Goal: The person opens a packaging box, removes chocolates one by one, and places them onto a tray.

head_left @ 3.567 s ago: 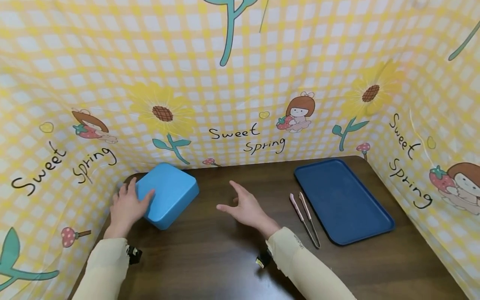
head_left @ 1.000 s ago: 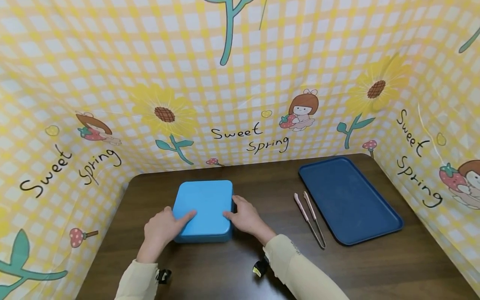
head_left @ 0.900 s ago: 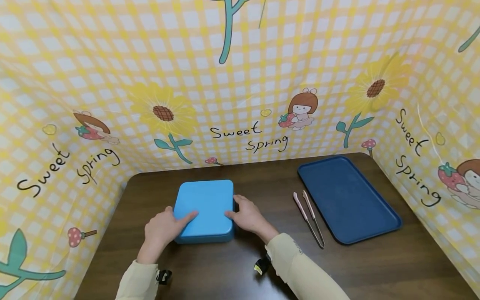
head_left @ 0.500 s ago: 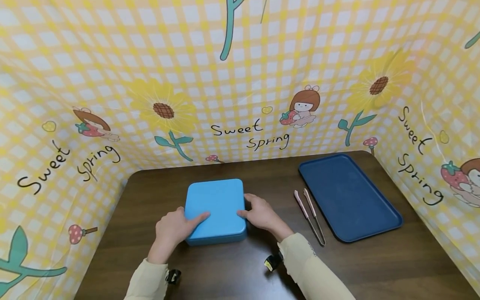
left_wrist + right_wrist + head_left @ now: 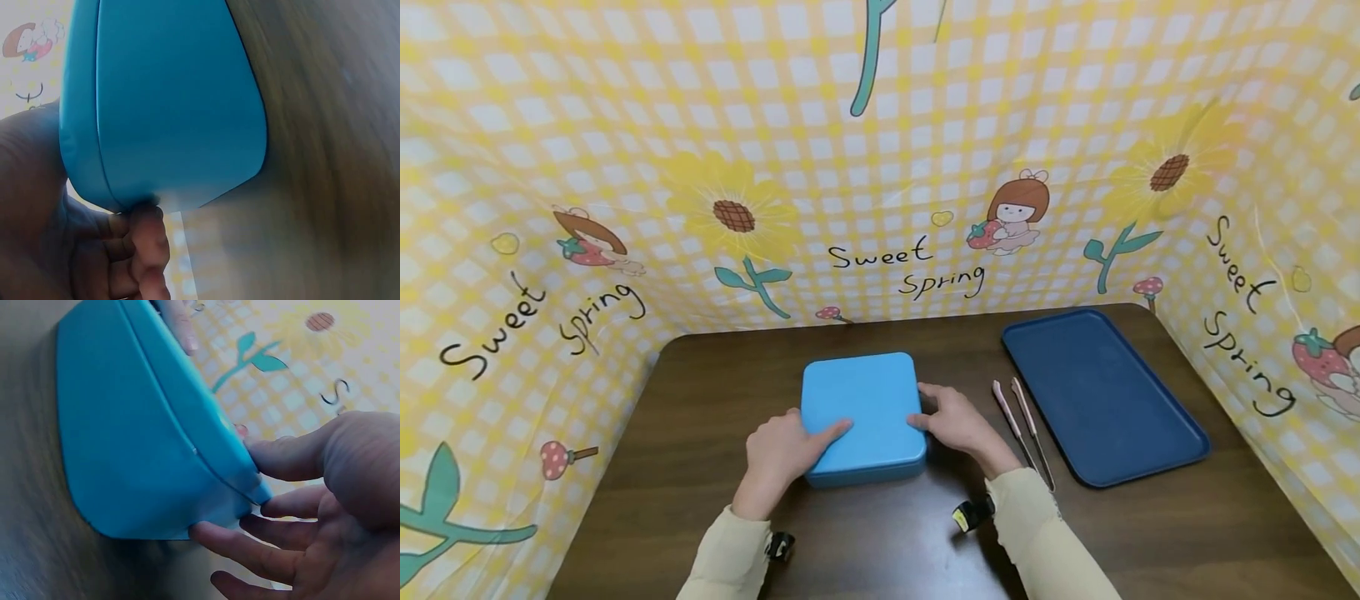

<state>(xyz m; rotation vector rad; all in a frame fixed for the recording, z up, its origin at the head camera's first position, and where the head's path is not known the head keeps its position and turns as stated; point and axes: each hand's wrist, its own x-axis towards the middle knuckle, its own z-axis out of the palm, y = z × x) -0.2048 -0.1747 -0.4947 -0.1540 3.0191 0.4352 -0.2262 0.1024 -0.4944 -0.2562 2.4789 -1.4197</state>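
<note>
A light blue lidded box [image 5: 861,408] sits near the middle of the dark wooden table, its lid seam visible in both wrist views. My left hand [image 5: 778,454] grips its left side, thumb laid over the top and fingers against the side wall. On the opposite side my right hand [image 5: 958,423] holds the box, thumb at the lid's edge. In the right wrist view the right fingers [image 5: 250,547] touch the side wall below the seam, and one lower finger stands off it. The box's contents are hidden.
Right of the box lie tongs [image 5: 1018,425] with pinkish handles, partly behind the right wrist. Beyond them is a dark blue tray [image 5: 1105,400]. The wooden table [image 5: 715,392] is bordered at the back and sides by a yellow checked cloth [image 5: 880,183].
The box was tilted at the far left with only my left hand on it. Both hands then took hold, and it has been squared up and slid right. Tongs and tray have stayed put.
</note>
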